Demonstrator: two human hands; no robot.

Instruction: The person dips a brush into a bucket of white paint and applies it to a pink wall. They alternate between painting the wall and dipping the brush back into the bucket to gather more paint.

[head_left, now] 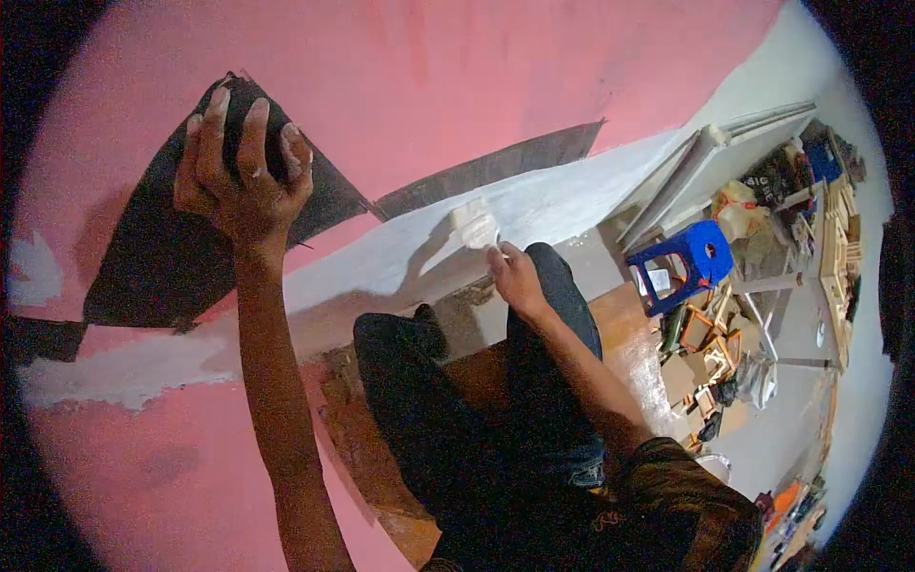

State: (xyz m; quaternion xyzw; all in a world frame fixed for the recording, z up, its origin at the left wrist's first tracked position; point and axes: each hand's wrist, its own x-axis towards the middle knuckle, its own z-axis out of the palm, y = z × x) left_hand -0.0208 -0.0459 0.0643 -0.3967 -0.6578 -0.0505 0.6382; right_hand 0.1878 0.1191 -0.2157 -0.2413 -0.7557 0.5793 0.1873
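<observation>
In the head view my right hand (pixel 518 280) is closed around the handle of a wide paintbrush (pixel 474 223). The brush's white-coated end is at a white painted band (pixel 562 205) low on the pink wall (pixel 496 76). Farther left, my left hand (pixel 250 176) rests with spread, slightly bent fingers against a black painted patch (pixel 148 253) on that wall. Pale smears mark its fingers. A long dark painted strip (pixel 486 172) runs just above the white band. Both of my dark-clad knees are bent below the brush.
A blue plastic stool (pixel 681 265) stands to the right. Beyond it lie a heap of wooden frames and scraps (pixel 705 348) and some bags (pixel 739 214). White panels (pixel 720 157) lean at the upper right. Brown flooring (pixel 624 348) shows beside my legs.
</observation>
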